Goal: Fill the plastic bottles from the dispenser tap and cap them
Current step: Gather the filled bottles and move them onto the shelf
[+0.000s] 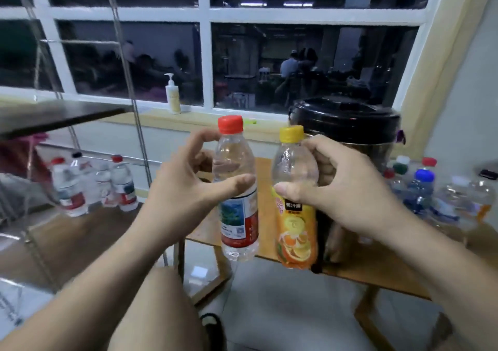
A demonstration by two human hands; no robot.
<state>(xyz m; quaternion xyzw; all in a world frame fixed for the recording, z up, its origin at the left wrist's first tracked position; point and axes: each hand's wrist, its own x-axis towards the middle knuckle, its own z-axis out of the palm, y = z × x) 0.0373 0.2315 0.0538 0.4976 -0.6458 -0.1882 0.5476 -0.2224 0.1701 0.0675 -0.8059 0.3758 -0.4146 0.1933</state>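
Both bottles are held in the air at frame centre, in front of the dispenser (pixel 347 124).

- The left hand (pixel 188 178) wraps loosely round the red-capped bottle (pixel 234 188), thumb across the front.
- The right hand (pixel 336 186) grips the yellow-capped bottle (pixel 295 202) at the shoulder.

Risks, as we judge them:
- The loose left hold could let the bottle slip.
- With both hands occupied, no hand is free to uncap or work the tap, which is hidden.

Contents: both upper sections look clear. We cannot tell the fill levels, since the labels cover the lower parts.

More capped bottles (pixel 420 188) stand on the table (pixel 377 267) at right.
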